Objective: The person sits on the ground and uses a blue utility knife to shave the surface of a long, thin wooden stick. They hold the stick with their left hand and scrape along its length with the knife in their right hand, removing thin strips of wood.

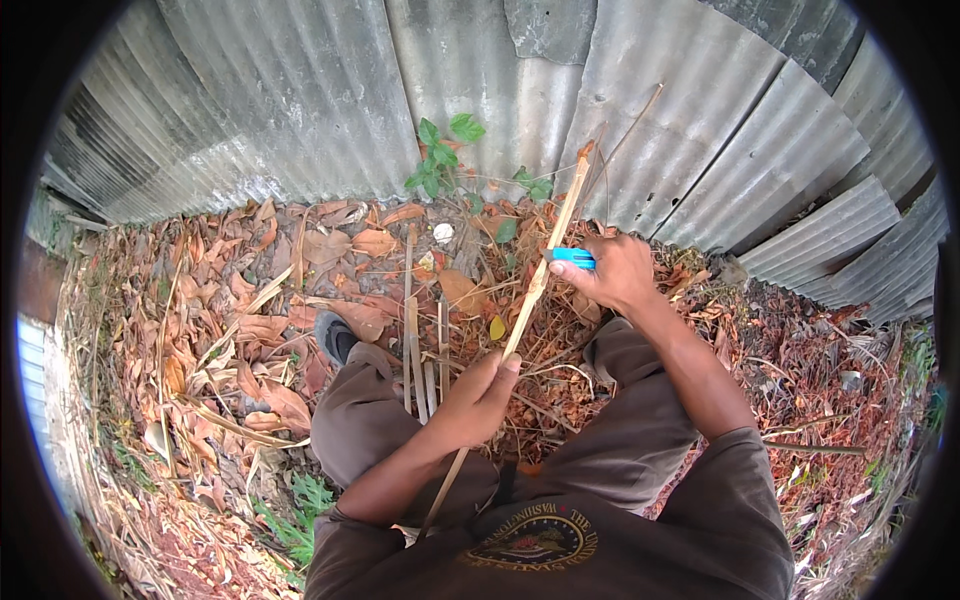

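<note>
Head: two hands (470, 402) (622, 275); one stick (524, 322); one blue tool (573, 258).

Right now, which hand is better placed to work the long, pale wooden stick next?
Probably the right hand: it holds a small blue tool at the stick, which the left hand grips nearer the body.

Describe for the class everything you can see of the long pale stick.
The stick is long, thin and straw-coloured, and looks woody or bamboo-like. It has a knobbly joint between the two hands and a reddish-brown upper tip. It slants from the lower left, over the dark trousers, up to the right. The left hand grips it; the right hand holds a blue tool at it, though contact is hard to confirm.
</note>
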A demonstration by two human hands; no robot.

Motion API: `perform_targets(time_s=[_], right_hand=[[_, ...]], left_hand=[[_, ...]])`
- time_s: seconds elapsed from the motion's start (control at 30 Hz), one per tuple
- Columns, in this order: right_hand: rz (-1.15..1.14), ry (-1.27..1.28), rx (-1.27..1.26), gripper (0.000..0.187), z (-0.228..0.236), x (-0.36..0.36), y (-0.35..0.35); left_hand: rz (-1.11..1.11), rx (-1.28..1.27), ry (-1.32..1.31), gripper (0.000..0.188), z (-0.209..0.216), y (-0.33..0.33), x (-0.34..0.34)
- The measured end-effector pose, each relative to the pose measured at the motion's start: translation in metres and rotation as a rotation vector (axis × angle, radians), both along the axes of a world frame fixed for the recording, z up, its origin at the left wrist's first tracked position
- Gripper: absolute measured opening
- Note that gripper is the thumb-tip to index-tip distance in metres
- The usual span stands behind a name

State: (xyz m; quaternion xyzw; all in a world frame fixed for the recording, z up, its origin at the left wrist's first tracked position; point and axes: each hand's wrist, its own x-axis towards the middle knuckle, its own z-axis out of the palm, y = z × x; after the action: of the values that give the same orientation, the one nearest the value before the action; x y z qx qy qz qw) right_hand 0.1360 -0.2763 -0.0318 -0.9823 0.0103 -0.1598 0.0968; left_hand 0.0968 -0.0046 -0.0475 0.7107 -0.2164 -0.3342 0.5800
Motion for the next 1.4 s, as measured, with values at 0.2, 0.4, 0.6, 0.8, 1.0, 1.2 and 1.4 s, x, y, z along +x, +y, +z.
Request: perform_targets(time_s=[0.2, 0.4, 0.6, 0.8, 1.0, 1.2, 1.4], right_hand=[[0.067, -0.042, 0.086, 0.068, 0.004, -0.006, 0.014], [0.105, -0.078, -0.012, 0.071, 0.006, 0.002, 0.016], [-0.024, 0.000, 0.066, 0.071, 0.001, 0.010, 0.001], [0.135, -0.065, 0.033, 0.070, 0.001, 0.004, 0.014], [0.015, -0.070, 0.049, 0.071, -0.002, 0.021, -0.008], [-0.106, -0.084, 0.068, 0.074, -0.004, 0.027, -0.018], [-0.365, 0.008, 0.107, 0.080, 0.002, 0.039, -0.054]], left_hand=[[-0.016, -0.202, 0.624, 0.031, 0.018, 0.003, -0.001], [0.007, -0.199, 0.699, 0.032, 0.019, 0.007, -0.001], [0.011, -0.146, 0.752, 0.035, 0.026, 0.003, -0.001], [0.028, -0.147, 0.572, 0.032, 0.021, 0.003, -0.005], [0.017, -0.197, 0.568, 0.029, 0.018, -0.001, -0.011], [-0.011, -0.105, 0.388, 0.035, 0.012, -0.002, -0.009], [-0.067, -0.101, 0.428, 0.027, 0.010, -0.005, -0.018]])
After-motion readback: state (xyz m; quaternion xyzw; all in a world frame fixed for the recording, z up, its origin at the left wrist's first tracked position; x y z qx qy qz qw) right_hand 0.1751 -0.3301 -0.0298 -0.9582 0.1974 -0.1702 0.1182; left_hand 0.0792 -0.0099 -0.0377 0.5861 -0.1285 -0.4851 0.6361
